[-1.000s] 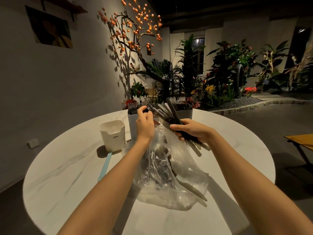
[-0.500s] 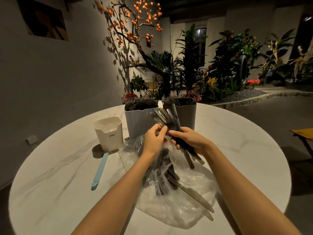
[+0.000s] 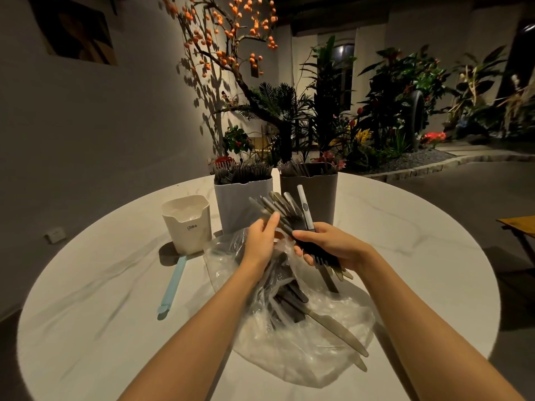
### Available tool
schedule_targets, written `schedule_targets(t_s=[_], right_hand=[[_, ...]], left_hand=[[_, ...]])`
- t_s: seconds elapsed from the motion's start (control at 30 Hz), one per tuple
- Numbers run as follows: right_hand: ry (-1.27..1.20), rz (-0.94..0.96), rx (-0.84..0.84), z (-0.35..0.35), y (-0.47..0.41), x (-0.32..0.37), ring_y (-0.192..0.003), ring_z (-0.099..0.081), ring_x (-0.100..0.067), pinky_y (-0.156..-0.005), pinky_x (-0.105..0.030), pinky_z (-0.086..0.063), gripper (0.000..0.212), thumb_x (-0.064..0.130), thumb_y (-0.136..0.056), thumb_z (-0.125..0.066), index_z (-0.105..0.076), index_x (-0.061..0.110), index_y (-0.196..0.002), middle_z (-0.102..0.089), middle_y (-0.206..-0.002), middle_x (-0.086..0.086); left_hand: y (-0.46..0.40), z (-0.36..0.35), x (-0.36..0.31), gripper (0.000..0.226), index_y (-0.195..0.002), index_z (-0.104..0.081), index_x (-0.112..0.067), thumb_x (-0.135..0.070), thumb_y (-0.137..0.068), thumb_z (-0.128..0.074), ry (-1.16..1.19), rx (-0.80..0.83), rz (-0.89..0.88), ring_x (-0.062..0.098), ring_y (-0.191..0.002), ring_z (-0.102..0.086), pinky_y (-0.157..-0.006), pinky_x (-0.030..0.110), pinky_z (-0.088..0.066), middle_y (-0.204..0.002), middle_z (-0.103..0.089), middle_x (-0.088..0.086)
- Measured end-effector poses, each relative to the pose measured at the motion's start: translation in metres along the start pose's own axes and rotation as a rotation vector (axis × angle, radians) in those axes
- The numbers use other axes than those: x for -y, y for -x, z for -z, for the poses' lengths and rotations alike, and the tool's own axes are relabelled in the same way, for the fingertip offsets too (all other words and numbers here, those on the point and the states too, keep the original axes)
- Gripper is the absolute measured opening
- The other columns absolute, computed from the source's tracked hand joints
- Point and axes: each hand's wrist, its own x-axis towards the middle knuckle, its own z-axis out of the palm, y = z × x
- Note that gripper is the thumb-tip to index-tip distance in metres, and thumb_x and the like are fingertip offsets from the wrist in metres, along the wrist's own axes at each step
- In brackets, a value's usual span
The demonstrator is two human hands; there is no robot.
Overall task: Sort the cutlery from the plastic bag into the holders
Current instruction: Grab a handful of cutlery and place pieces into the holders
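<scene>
A clear plastic bag [image 3: 301, 342] lies crumpled on the round white table [image 3: 86, 328], with dark-handled cutlery [image 3: 289, 302] and a knife [image 3: 338, 332] spilling from it. My right hand [image 3: 327, 244] grips a fanned bundle of cutlery [image 3: 285, 208] above the bag. My left hand [image 3: 262, 238] reaches into that fan, fingers pinching one piece at its handle. Behind stand a pale grey holder [image 3: 240, 201] full of cutlery, a dark grey holder [image 3: 317, 192] partly filled, and a small white holder [image 3: 188, 224] at the left.
A light blue utensil [image 3: 172, 287] lies flat on the table in front of the white holder. Potted plants and a tree with orange fruit stand beyond the table's far edge. A wooden seat shows at the right edge.
My left hand came back from the pale grey holder down to the bundle in my right hand. The view has dropped and moved closer to the table.
</scene>
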Motion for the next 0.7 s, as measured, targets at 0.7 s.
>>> schedule_targets(t_s=[0.7], right_hand=[[0.13,-0.066,-0.272,0.0028,-0.0102,-0.0059,-0.099,-0.068,-0.032,-0.093,-0.045,-0.054,0.049,0.033,-0.093,-0.058,-0.053,-0.006,-0.12,-0.07,-0.107,-0.019]], left_hand=[[0.0031,-0.0074,-0.0025,0.022,-0.089,-0.044,-0.018,-0.032,-0.104,-0.037,0.018,-0.308,0.128,0.019,-0.094,-0.054,-0.086,0.034,-0.042,-0.093,-0.056,0.003]])
